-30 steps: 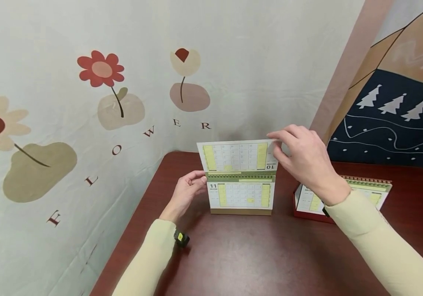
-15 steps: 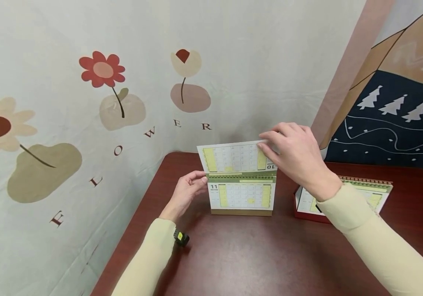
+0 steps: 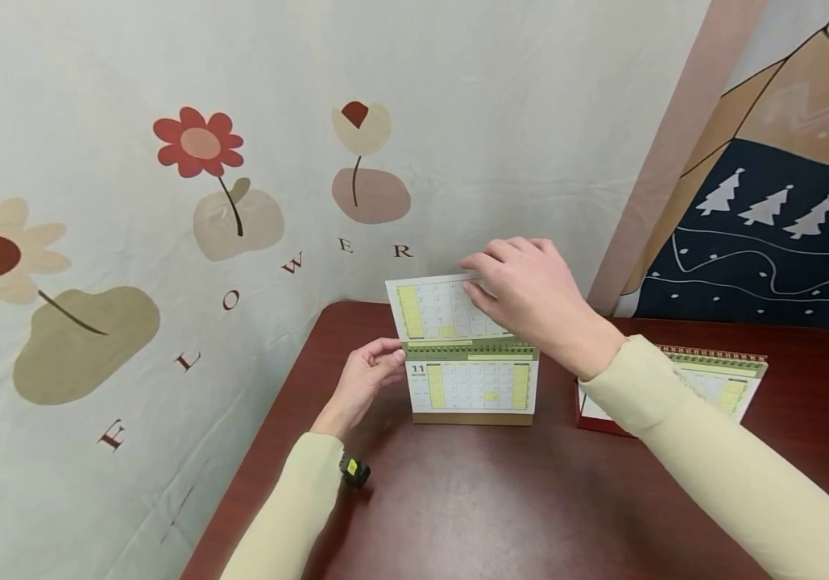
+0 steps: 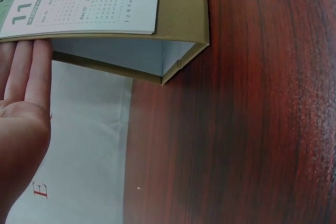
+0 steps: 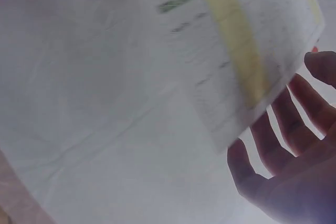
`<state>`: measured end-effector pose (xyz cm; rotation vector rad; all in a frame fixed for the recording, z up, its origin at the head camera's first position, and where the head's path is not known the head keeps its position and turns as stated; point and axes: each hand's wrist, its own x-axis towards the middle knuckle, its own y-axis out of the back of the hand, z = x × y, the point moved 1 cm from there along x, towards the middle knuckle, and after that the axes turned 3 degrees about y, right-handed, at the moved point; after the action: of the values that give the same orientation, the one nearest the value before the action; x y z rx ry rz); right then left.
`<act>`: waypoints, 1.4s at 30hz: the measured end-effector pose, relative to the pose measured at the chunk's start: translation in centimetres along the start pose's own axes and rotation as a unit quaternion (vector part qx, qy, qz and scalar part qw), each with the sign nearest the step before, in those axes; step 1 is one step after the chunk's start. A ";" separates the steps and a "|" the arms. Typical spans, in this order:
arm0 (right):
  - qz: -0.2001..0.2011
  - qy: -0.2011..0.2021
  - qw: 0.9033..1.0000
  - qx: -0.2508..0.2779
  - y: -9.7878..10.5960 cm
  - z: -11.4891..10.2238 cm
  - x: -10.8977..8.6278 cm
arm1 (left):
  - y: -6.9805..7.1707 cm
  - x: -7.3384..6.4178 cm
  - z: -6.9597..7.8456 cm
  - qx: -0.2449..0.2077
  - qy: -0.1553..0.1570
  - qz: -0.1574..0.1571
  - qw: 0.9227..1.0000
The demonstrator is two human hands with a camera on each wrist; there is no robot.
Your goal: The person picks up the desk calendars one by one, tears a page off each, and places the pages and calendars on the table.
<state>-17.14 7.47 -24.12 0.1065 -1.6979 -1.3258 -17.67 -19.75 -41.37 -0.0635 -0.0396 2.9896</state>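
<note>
A spiral-bound desk calendar point(image 3: 475, 388) stands upright on the table, its front sheet marked 11. Above the rings its upside-down October page point(image 3: 432, 310) is raised, leaning back. My left hand point(image 3: 365, 377) holds the calendar's left side near the spiral, thumb in front; in the left wrist view its straight fingers point(image 4: 39, 72) reach under the tan cardboard stand point(image 4: 184, 9). My right hand point(image 3: 530, 290) has the October page's top edge between thumb and fingers and covers the page's right part. The right wrist view shows those fingers point(image 5: 278, 124) spread along the page edge.
A second desk calendar point(image 3: 719, 383) with a red base stands to the right, partly behind my right forearm. The dark red wooden table point(image 3: 501, 499) meets a pale flower-printed wall cloth point(image 3: 501, 145) at the back and left.
My right hand has slid left along the October page's top edge, from its right corner toward the middle. The left hand and the calendar stay in place.
</note>
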 end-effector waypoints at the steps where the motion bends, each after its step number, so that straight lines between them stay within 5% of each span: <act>1: -0.005 0.001 1.000 0.000 0.0 -0.3 0.3 | 0.0 0.0 0.0 0.001 0.000 0.001 1.000; 10: -0.042 -0.001 0.999 0.020 -0.6 -1.7 1.6 | -0.2 -0.2 0.3 -0.012 0.005 -0.002 1.000; 17: -0.026 0.012 0.999 0.036 -0.8 -1.8 1.7 | -0.2 -0.3 0.4 -0.006 0.000 -0.001 1.000; 26: -0.020 0.005 0.999 0.044 -0.8 -1.9 1.5 | -0.1 -0.6 0.4 0.052 -0.049 0.018 0.997; 34: -0.018 0.006 0.999 0.051 -0.8 -2.1 1.6 | 0.2 -0.6 0.6 0.153 -0.093 0.061 0.982; 42: -0.001 0.010 0.998 0.062 -0.9 -2.0 1.6 | -0.2 -0.6 0.4 0.088 -0.074 0.034 0.993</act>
<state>-17.01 4.77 -23.91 0.1932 -1.7626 -1.2178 -17.02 -19.65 -40.89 0.1805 0.2121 3.0456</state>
